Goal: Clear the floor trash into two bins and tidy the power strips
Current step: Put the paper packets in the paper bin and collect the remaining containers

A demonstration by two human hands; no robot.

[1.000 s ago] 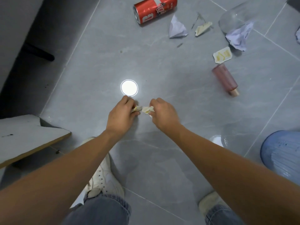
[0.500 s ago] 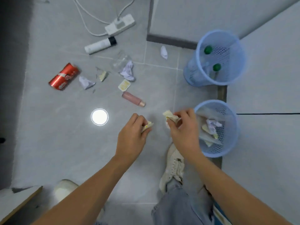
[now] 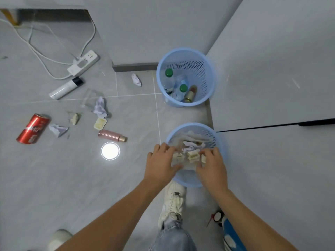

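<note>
Hands point(image 3: 186, 163) over near bin point(image 3: 220, 142), scraps point(image 3: 193, 155) seemingly loose

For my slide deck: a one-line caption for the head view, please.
Both hands, left and right, drop paper scraps over the near bin; can and bottle remain on the floor.

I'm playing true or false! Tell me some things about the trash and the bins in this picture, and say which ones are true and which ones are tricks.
1. Both hands, the left hand and the right hand, are over the nearer blue bin. True.
2. The red can is already in a bin. False: it lies on the floor.
3. The farther blue bin has bottles with green caps inside. True.
4. The nearer bin is full of bottles. False: it holds crumpled paper and wrappers.
5. The pink bottle stands upright. False: it lies on its side on the floor.
6. The white power strip lies on the floor with its cords. True.
</note>
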